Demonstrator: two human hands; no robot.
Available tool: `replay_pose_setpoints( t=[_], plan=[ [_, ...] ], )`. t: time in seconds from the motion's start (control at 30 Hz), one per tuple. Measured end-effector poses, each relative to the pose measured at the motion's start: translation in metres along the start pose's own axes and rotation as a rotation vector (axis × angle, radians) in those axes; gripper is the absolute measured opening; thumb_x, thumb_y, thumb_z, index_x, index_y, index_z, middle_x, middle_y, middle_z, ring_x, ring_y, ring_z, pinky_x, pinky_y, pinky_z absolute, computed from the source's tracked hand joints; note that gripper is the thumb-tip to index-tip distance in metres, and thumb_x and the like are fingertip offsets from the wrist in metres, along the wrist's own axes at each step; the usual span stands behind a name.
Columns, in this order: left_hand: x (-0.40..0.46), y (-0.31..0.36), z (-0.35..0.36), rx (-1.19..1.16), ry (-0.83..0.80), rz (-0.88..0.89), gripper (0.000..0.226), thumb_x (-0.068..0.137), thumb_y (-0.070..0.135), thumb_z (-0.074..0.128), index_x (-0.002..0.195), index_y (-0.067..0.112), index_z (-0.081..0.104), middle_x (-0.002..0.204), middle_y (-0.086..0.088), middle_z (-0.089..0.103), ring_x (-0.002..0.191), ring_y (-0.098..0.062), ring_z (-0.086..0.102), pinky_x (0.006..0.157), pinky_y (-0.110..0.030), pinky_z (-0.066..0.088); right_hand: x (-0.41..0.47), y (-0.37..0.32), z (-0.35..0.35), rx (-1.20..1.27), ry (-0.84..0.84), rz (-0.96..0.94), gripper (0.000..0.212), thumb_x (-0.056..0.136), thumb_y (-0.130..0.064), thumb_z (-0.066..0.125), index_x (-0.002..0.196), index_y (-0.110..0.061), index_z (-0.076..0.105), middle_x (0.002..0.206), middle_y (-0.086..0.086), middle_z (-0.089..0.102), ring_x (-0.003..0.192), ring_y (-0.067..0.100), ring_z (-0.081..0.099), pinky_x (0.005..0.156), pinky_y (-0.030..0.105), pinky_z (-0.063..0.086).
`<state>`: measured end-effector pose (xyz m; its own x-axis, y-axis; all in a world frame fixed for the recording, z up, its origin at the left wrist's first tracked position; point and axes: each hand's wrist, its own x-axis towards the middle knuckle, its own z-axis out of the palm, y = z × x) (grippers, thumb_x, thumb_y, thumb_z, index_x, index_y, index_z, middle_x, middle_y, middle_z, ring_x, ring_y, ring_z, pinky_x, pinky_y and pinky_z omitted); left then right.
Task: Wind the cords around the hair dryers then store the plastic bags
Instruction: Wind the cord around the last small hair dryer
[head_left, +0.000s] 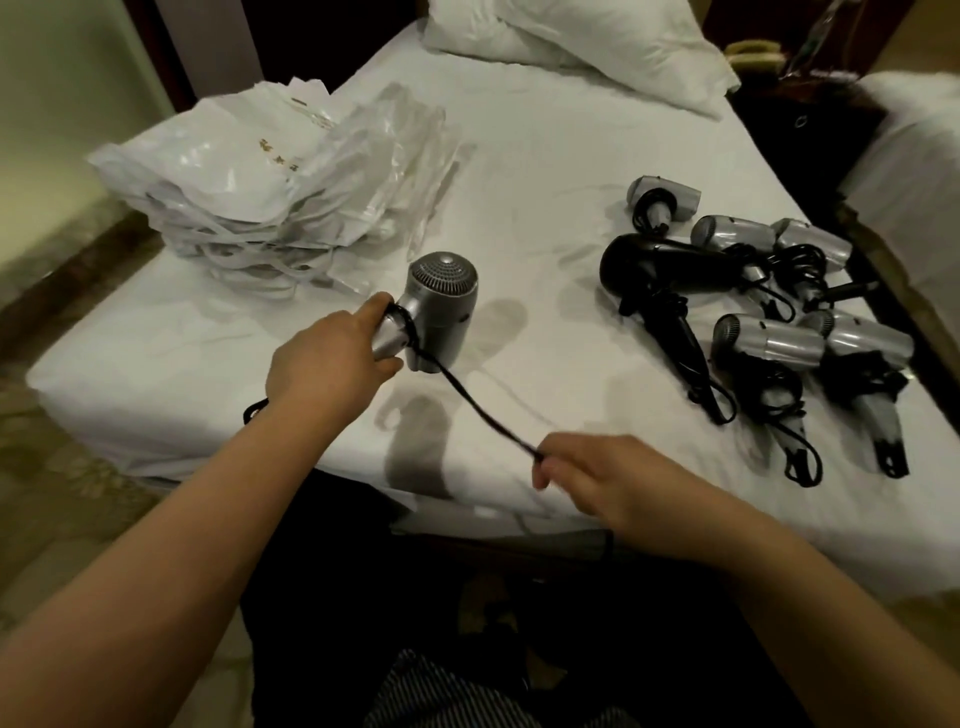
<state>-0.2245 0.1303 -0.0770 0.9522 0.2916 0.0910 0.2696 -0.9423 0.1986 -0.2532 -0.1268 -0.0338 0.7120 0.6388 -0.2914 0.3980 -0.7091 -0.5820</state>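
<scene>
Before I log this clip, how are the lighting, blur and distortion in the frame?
Head view: dim, warm light; the dryer throws soft doubled shadows on the sheet; glare on the bags; the cord and right hand are slightly motion-blurred; wide-angle lens bends the bed edges.

Head-worn view, angled down, close over bed (519, 156)

Bags (260, 176) left on bed (519, 156), dryers (753, 312) right, pillow (571, 41) behind
</scene>
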Motion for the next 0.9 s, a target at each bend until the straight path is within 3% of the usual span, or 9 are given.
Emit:
replay_pose_setpoints(
  t=[0.17, 0.37, 0.5, 0.67, 0.77, 0.8, 0.83, 0.87, 0.9],
  plan=[
    [-0.013, 0.018, -0.005, 0.192, -0.012, 0.244, 0.062, 0.090, 0.046, 0.053, 0.143, 0.041, 0.022, 0.119, -0.002, 0.055, 0.103, -0.030, 0.058, 0.071, -0.034, 0.041, -0.004, -0.054, -0.029, -0.520, -0.118, -0.265, 0.017, 0.099, -0.034, 0.036, 0.082, -0.028, 0.036, 0.072, -0.001, 0.039, 0.075, 0.013, 0.034, 0.068, 0.030, 0.032],
    [-0.030, 0.036, -0.013, 0.250, -0.134, 0.573, 0.072, 0.086, 0.052, 0.053, 0.146, 0.037, 0.016, 0.124, 0.006, 0.056, 0.106, -0.022, 0.058, 0.069, -0.029, 0.037, 0.030, -0.046, -0.096, -0.525, 0.307, -0.349, 0.029, 0.094, -0.033, 0.037, 0.088, -0.015, 0.059, 0.078, -0.002, 0.053, 0.078, 0.019, 0.047, 0.076, 0.037, 0.040],
    [-0.046, 0.034, -0.033, -0.062, -0.144, 0.749, 0.065, 0.073, 0.063, 0.051, 0.124, 0.036, 0.021, 0.105, 0.008, 0.069, 0.082, -0.023, 0.065, 0.061, -0.030, 0.043, 0.058, -0.007, -0.102, -0.367, 0.504, -0.322, 0.021, 0.094, -0.017, 0.050, 0.084, -0.005, 0.064, 0.075, 0.008, 0.062, 0.075, 0.019, 0.056, 0.071, 0.026, 0.038],
    [-0.061, 0.049, -0.058, -0.474, -0.243, 0.775, 0.079, 0.063, 0.057, 0.059, 0.128, 0.038, 0.018, 0.088, 0.009, 0.069, 0.070, -0.012, 0.061, 0.061, -0.018, 0.045, 0.068, 0.001, -0.076, 0.073, 0.321, -0.210, 0.022, 0.095, -0.015, 0.051, 0.080, -0.011, 0.065, 0.070, 0.004, 0.064, 0.059, 0.006, 0.051, 0.063, 0.019, 0.040],
    [-0.064, 0.053, -0.063, -0.872, -0.318, 0.657, 0.087, 0.064, 0.042, 0.072, 0.135, 0.053, 0.024, 0.088, 0.001, 0.070, 0.078, -0.014, 0.067, 0.073, -0.025, 0.051, 0.083, -0.020, -0.031, 0.309, 0.406, 0.151, 0.034, 0.098, -0.005, 0.039, 0.129, 0.007, 0.046, 0.104, 0.034, 0.061, 0.076, 0.041, 0.055, 0.084, 0.040, 0.049],
    [-0.063, 0.055, -0.061, -0.973, -0.294, 0.626, 0.080, 0.064, 0.039, 0.073, 0.131, 0.055, 0.033, 0.089, 0.001, 0.071, 0.079, -0.014, 0.068, 0.074, -0.025, 0.052, 0.085, -0.026, -0.010, 0.371, 0.497, 0.260, 0.038, 0.099, -0.006, 0.037, 0.134, 0.008, 0.039, 0.099, 0.034, 0.061, 0.074, 0.043, 0.054, 0.085, 0.046, 0.049],
    [-0.061, 0.057, -0.059, -1.055, -0.253, 0.590, 0.071, 0.063, 0.037, 0.074, 0.125, 0.054, 0.043, 0.088, 0.004, 0.071, 0.076, -0.011, 0.067, 0.072, -0.024, 0.052, 0.080, -0.025, -0.001, 0.486, 0.413, 0.312, 0.033, 0.099, -0.009, 0.039, 0.124, 0.011, 0.048, 0.081, 0.029, 0.060, 0.066, 0.034, 0.053, 0.094, 0.054, 0.040],
    [-0.058, 0.058, -0.055, -1.118, -0.210, 0.535, 0.064, 0.062, 0.034, 0.076, 0.118, 0.052, 0.049, 0.084, 0.007, 0.070, 0.069, -0.008, 0.066, 0.066, -0.023, 0.052, 0.073, -0.004, 0.006, 0.476, 0.149, 0.275, 0.033, 0.100, -0.015, 0.040, 0.099, 0.012, 0.060, 0.062, 0.023, 0.051, 0.056, 0.026, 0.047, 0.064, 0.030, 0.029],
    [-0.054, 0.059, -0.051, -1.153, -0.173, 0.460, 0.060, 0.062, 0.030, 0.079, 0.113, 0.048, 0.052, 0.080, 0.010, 0.069, 0.061, -0.006, 0.063, 0.060, -0.022, 0.051, 0.060, 0.003, 0.021, 0.427, 0.138, 0.163, 0.045, 0.101, -0.023, 0.037, 0.076, 0.005, 0.061, 0.050, 0.014, 0.043, 0.049, 0.019, 0.042, 0.056, 0.031, 0.040]
  ],
)
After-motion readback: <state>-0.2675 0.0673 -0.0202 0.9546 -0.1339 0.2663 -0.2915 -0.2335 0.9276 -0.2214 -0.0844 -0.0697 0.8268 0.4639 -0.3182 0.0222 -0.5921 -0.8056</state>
